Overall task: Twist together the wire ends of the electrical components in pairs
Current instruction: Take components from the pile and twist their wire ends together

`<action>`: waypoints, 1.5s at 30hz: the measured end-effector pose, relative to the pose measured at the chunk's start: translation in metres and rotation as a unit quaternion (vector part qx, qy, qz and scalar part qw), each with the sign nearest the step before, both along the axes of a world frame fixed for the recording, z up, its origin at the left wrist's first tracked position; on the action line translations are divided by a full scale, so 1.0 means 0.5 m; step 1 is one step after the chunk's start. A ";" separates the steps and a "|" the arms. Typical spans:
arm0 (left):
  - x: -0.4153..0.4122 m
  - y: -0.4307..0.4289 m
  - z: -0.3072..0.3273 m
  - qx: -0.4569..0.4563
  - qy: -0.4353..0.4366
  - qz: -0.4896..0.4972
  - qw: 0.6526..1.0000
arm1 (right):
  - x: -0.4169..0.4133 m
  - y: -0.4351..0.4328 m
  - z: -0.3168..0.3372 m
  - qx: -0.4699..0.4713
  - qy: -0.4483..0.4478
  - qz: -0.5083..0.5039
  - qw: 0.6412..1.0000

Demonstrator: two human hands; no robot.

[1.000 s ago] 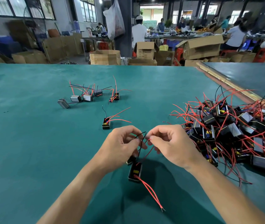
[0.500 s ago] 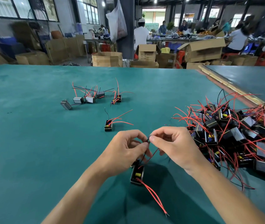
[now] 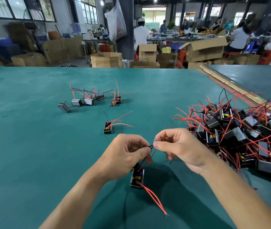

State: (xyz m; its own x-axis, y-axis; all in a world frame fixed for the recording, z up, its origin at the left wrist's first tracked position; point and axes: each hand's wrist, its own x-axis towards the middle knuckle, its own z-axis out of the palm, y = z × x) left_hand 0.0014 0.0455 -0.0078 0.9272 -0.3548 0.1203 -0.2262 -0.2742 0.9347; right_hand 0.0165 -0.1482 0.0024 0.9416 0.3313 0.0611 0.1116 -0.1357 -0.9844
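Black wire ends [image 3: 151,146] between opposing fingers [image 3: 162,145]

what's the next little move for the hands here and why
Probably roll the thin black wire ends between thumb and forefinger to twist them together. The left hand and right hand both pinch those ends where they meet. The wires lead down to the small black box component, and no finished twist shows at the pinch.
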 end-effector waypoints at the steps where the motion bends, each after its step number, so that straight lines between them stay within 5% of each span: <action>1: 0.000 0.000 0.000 0.001 -0.002 0.000 1.000 | 0.002 -0.003 -0.001 -0.015 -0.011 0.000 1.000; 11: 0.003 -0.002 -0.012 0.042 -0.060 0.041 0.996 | 0.011 -0.016 -0.008 -0.115 -0.089 -0.013 0.989; 23: -0.001 0.000 -0.012 0.067 -0.112 0.058 0.990 | 0.008 -0.012 -0.009 -0.078 0.019 0.004 0.997; 37: 0.000 -0.009 -0.010 0.023 0.011 0.043 0.999 | -0.002 0.013 -0.021 -0.186 -0.183 -0.031 0.965; 45: 0.002 -0.006 -0.009 -0.001 0.036 0.035 0.999 | 0.000 0.014 -0.016 -0.154 -0.191 -0.046 0.968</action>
